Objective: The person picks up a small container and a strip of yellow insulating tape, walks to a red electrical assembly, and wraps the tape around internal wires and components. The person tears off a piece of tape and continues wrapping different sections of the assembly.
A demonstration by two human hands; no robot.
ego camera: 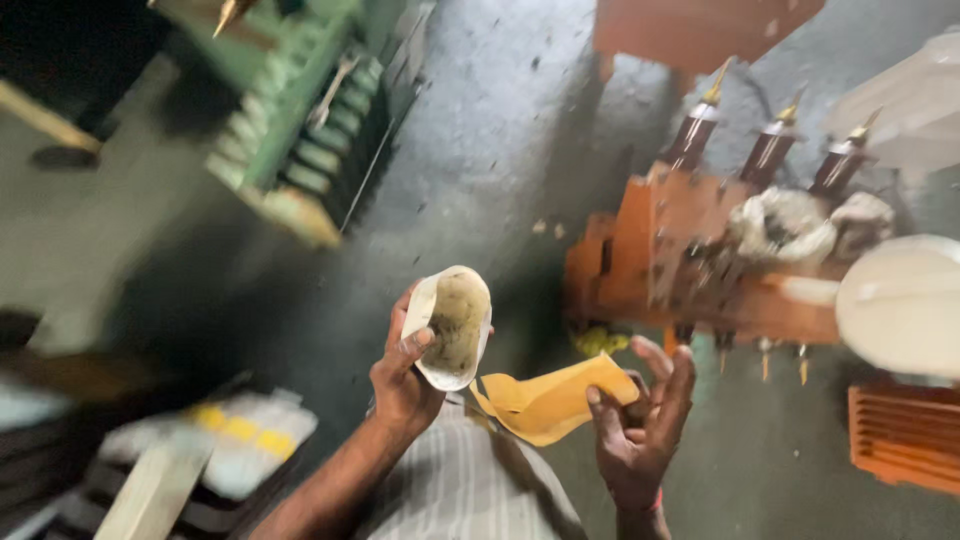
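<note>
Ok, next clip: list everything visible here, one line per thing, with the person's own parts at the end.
cup: one, whitish with a soiled inside, held up at centre
yellow paper: one, yellow, creased, lower centre, at the right hand
orange machine: one, orange, right of centre on the floor
bushings: three, dark brown with brass tips, on top of the orange machine
green machine: one, green, upper left, blurred
orange grille: one, orange, lower right
floor: grey, speckled
left hand: grips the cup
right hand: open, fingers spread, touching the yellow paper
</note>
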